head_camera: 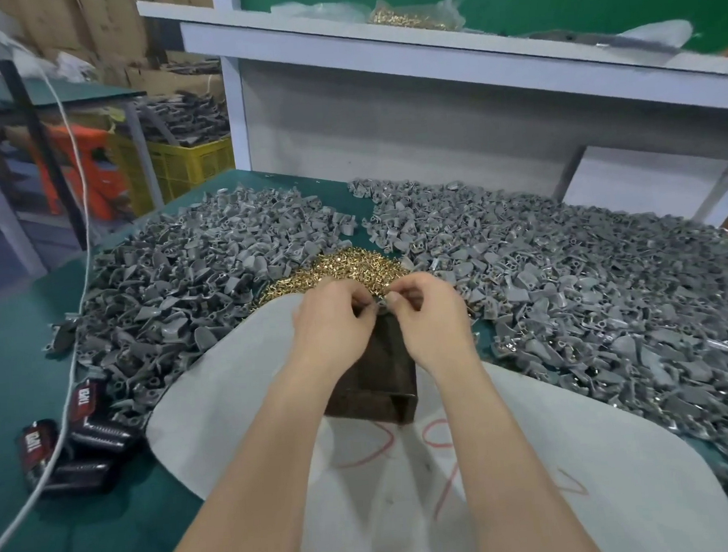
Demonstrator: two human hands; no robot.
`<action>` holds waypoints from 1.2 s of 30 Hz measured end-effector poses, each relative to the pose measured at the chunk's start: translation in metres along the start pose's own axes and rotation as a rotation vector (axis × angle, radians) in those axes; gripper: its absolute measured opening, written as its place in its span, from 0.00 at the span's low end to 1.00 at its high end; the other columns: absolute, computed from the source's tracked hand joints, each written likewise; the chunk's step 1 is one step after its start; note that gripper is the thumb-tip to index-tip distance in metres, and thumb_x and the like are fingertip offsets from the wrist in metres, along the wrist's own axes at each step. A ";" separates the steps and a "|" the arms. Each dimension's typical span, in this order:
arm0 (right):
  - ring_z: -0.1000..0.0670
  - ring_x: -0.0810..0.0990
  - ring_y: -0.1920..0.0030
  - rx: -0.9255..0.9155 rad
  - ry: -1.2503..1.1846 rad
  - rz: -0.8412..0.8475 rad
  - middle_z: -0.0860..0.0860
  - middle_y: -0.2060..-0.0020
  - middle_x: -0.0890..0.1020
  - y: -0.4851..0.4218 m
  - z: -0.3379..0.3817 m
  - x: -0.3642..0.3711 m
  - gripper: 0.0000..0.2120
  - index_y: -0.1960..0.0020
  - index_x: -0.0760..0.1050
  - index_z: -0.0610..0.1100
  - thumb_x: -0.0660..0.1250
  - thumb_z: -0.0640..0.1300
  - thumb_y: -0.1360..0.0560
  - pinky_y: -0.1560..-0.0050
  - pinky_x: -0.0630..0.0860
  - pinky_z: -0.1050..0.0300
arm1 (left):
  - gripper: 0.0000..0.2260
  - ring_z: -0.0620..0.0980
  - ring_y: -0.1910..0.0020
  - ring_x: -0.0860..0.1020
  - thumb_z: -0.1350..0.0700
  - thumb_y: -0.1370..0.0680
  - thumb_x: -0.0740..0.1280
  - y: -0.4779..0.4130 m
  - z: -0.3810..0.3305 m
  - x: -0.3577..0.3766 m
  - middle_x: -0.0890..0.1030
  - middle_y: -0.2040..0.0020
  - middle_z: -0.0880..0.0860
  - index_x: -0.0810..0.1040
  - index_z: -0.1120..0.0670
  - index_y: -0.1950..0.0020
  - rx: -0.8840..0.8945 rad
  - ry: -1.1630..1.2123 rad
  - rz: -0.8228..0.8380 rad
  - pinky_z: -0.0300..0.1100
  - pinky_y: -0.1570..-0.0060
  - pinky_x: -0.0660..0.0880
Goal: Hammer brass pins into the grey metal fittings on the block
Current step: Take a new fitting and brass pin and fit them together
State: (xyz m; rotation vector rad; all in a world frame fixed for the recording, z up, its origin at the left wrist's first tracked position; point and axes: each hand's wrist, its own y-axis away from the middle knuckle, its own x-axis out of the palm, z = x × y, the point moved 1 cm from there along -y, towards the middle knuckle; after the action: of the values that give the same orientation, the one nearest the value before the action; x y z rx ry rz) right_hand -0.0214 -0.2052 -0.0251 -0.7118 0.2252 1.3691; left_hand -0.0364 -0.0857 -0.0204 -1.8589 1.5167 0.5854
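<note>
A dark brown block (376,385) stands on a white sheet (233,388) in the middle of the green table. Both hands meet over the block's far top edge. My left hand (335,319) has its fingers curled and pinches a small grey fitting (381,306) there. My right hand (429,314) pinches at the same spot with thumb and forefinger; whether it holds a pin is hidden. Just beyond the hands lies a heap of brass pins (345,270). Grey metal fittings lie in a big pile on the left (177,285) and another on the right (586,285). No hammer is in view.
Black tools with red labels (76,443) and a white cable (74,257) lie at the table's left edge. A white shelf (426,49) runs behind, holding a bag of brass pins (412,18). A yellow crate (192,162) stands beyond the left side.
</note>
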 end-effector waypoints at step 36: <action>0.49 0.73 0.50 0.026 0.176 -0.030 0.48 0.51 0.75 0.009 0.005 0.008 0.05 0.50 0.78 0.42 0.64 0.40 0.24 0.51 0.63 0.63 | 0.05 0.55 0.45 0.76 0.56 0.22 0.66 -0.002 0.003 0.000 0.79 0.48 0.54 0.82 0.52 0.50 0.044 0.012 0.035 0.51 0.44 0.74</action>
State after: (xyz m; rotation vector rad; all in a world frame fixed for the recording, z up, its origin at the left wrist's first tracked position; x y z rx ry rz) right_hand -0.0294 -0.1954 -0.0283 -0.8114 0.3699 1.2735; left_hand -0.0344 -0.0835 -0.0220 -1.8090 1.5610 0.5539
